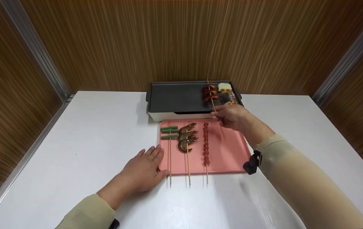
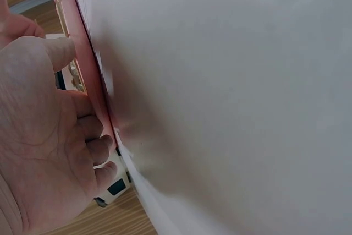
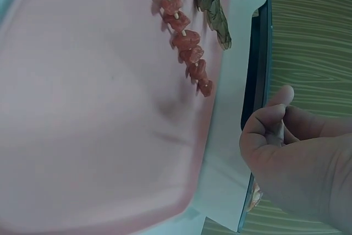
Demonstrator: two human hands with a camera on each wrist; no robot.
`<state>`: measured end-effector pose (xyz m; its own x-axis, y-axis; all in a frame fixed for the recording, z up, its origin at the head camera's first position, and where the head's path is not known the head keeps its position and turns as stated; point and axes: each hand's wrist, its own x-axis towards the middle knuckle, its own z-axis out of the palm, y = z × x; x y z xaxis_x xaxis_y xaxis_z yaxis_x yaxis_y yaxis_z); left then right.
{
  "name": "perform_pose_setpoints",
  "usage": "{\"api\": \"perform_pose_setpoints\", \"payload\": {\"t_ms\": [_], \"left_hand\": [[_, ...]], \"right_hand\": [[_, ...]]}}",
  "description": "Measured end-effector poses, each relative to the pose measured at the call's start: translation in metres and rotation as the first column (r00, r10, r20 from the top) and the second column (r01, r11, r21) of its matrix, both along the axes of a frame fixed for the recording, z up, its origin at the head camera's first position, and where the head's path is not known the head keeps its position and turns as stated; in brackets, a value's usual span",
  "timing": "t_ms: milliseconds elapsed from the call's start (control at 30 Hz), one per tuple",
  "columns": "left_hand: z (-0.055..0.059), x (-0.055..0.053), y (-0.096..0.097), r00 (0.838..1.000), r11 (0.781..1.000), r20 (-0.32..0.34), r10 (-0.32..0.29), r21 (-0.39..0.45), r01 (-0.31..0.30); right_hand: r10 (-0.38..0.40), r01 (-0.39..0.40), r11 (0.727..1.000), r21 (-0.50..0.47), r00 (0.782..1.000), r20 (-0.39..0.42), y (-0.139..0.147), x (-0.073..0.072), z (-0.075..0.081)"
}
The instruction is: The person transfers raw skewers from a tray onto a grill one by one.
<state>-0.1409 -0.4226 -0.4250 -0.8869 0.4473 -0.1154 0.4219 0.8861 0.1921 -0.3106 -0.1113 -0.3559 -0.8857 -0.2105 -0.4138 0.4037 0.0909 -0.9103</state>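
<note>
My right hand (image 1: pixel 232 117) pinches the bare stick end of a skewer of glazed dark-red pieces (image 1: pixel 210 93) at the front edge of the black grill plate (image 1: pixel 175 97). Those pieces are over the plate's right part, left of another skewer with a white piece (image 1: pixel 224 87) and dark fish-like pieces (image 1: pixel 228 97). The right wrist view shows that hand's (image 3: pixel 297 141) thumb and finger together; the stick cannot be made out there. My left hand (image 1: pixel 144 168), fingers extended, touches the left edge of the pink tray (image 1: pixel 227 152); its palm (image 2: pixel 44 136) shows in the left wrist view.
Three skewers lie on the tray: green vegetable pieces (image 1: pixel 169 130), shrimp (image 1: pixel 187 136) and small red meat chunks (image 1: pixel 206 143). Their sticks overhang its front edge. The grill stands behind the tray on a white table (image 1: pixel 111 127), near a wood-grain wall (image 1: pixel 181 41).
</note>
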Motion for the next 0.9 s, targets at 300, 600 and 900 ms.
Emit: {"api": "perform_pose_setpoints", "payload": {"t_ms": [300, 600, 900], "left_hand": [[0.001, -0.002, 0.002, 1.0, 1.0, 0.009, 0.007, 0.002, -0.007], [0.002, -0.004, 0.002, 1.0, 1.0, 0.023, 0.01, 0.024, -0.011], [0.0, -0.007, 0.0, 1.0, 1.0, 0.025, 0.005, 0.017, -0.005]], "right_hand": [[-0.017, 0.017, 0.999, 0.049, 1.0, 0.005, 0.003, 0.0, -0.004], [-0.038, 0.038, 0.996, 0.085, 0.999, -0.004, 0.009, 0.019, -0.003], [0.042, -0.04, 0.987, 0.155, 0.999, -0.011, 0.023, 0.067, 0.0]]}}
